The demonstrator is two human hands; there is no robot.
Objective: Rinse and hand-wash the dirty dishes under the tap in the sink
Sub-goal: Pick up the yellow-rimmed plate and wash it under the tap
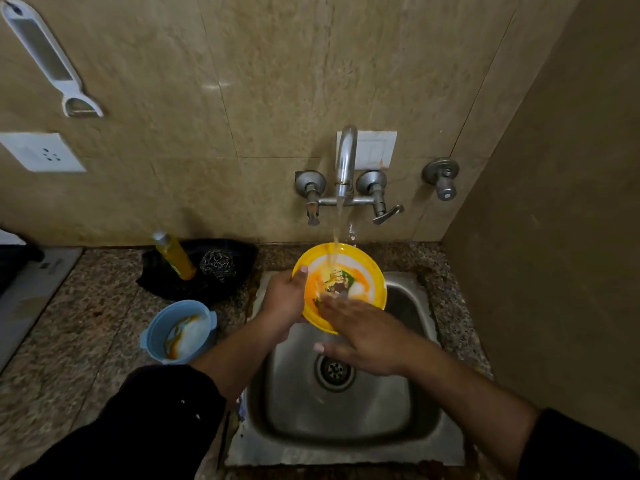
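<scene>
Yellow plate [362,252] held under the running tap [346,161], above the sink [346,420]

The left hand [284,301] hides its fingers behind the plate, with only the thumb hooked over the rim, gripping. The right hand [369,339] lays straight, blurred fingers [341,311] flat on the plate's face and covers its lower edge. The plate tilts over the sink's back edge, water striking a white centre smeared with orange and green scraps. Left on the worktop [86,323] are a streaked blue bowl [157,332], a soap bottle [175,254] and a steel scrubber [218,265]
</scene>
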